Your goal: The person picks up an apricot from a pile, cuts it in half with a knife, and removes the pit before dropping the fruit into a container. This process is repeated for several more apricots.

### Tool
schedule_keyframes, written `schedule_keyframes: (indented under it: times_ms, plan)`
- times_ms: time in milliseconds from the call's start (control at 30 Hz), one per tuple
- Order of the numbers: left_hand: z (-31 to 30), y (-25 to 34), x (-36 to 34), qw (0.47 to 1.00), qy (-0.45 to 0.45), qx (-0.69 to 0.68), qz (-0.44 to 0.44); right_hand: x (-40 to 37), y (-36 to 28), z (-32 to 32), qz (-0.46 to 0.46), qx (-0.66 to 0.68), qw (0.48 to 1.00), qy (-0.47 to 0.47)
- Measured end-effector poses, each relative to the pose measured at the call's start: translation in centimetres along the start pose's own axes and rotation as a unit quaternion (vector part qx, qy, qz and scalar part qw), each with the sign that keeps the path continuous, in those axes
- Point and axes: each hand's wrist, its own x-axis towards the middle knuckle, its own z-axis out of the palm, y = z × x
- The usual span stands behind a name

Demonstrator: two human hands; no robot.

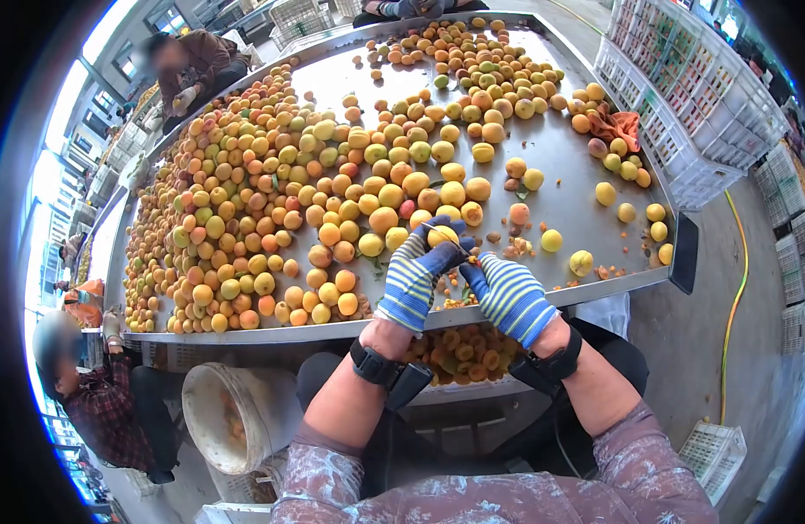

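Observation:
My left hand (pixel 417 275), in a blue, white and yellow striped glove, is closed round a yellow-orange apricot (pixel 442 236) above the table's near edge. Close beside it on the right, my right hand (pixel 507 293) wears a matching glove; its fingers are pressed together near the fruit, and what they hold is too small to make out. Many whole apricots (pixel 385 218) lie on the metal table (pixel 542 201) beyond my hands. Below the edge, under my wrists, sits a crate of split apricots (pixel 468 354).
Stacked white crates (pixel 690 79) stand at the right, near an orange cloth (pixel 616 127). A white bucket (pixel 232 419) is at the lower left. Persons sit at the left (pixel 105 402) and far left corner (pixel 197 65); another person's hands (pixel 420 7) show at the far edge.

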Motion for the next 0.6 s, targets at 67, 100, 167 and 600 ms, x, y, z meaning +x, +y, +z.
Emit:
schedule_keyframes:
  times_ms: [67, 100, 167, 600]
  plan:
    - [0.2, 0.3, -0.1, 0.994, 0.003, -0.102, -0.035, 0.0, 0.1, 0.1, 0.004, -0.007, 1.000, 0.009]
    - [0.2, 0.5, -0.1, 0.977, 0.008, -0.202, -0.068, 0.1, 0.1, 0.1, 0.004, -0.015, 1.000, 0.017]
    - [0.2, 0.0, 0.1, 0.973, 0.033, -0.212, -0.080, 0.1, -0.2, 0.1, 0.011, -0.007, 1.000, 0.012]
    - [-0.7, -0.4, 0.5, 0.995, 0.042, -0.070, -0.051, 1.0, 0.9, 0.7, 0.252, 0.417, 0.841, -0.234]
